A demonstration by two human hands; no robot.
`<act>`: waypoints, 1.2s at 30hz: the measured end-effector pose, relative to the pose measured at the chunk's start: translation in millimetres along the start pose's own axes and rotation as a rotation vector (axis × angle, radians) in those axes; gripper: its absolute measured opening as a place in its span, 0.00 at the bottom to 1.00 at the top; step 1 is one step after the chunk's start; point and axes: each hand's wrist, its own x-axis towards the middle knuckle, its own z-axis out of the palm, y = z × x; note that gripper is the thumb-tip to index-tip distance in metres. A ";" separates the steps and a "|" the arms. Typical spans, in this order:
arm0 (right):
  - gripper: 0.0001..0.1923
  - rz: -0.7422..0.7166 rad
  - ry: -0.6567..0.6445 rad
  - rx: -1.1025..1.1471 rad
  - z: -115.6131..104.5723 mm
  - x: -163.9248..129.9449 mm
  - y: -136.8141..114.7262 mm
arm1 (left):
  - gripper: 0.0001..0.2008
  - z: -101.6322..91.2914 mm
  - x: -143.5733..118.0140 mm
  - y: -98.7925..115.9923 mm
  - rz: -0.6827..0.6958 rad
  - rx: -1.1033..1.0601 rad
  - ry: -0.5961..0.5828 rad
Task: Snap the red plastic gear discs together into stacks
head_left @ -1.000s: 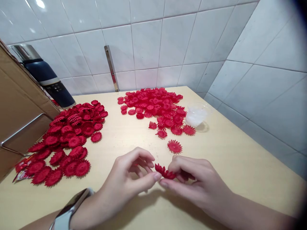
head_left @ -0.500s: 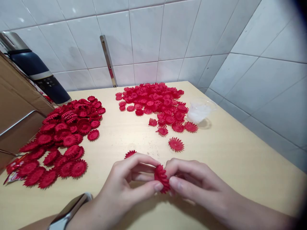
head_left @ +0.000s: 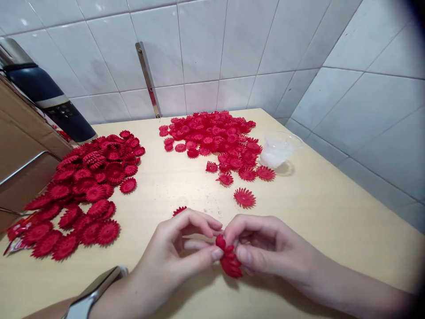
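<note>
Your left hand (head_left: 170, 253) was partly open, its thumb touching the flower (head_left: 231, 263); whether it gripped could not be told. Your right hand (head_left: 274, 248) pinched the flower between thumb and bent forefinger. The flower was tilted between your hands, over the table (head_left: 315, 208), with one red pile (head_left: 91, 175) to the left and another pile (head_left: 209, 135) beyond, beside a cup (head_left: 275, 153).

1. Nothing I can actually read here, tbh.
2. Dark bottle (head_left: 41, 86): little pale marks on the lower half, too small to make out.
3. Shiny wrapper (head_left: 15, 244) at the left: red-and-white, too blurry for any words.
</note>
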 end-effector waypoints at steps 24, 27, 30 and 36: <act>0.08 -0.009 0.047 -0.074 -1.5 -0.2 -2.4 | 0.04 2.8 -7.3 6.5 -0.135 0.108 -0.093; 0.07 -0.012 0.053 -0.095 -1.6 0.1 -2.9 | 0.03 2.6 -7.0 6.8 -0.135 0.098 -0.101; 0.06 -0.010 0.055 -0.101 -2.2 0.6 -3.1 | 0.03 2.6 -6.7 7.4 -0.130 0.101 -0.107; 0.03 -0.002 0.045 -0.053 -1.4 1.3 -4.4 | 0.02 3.8 -6.2 8.4 -0.115 0.191 -0.116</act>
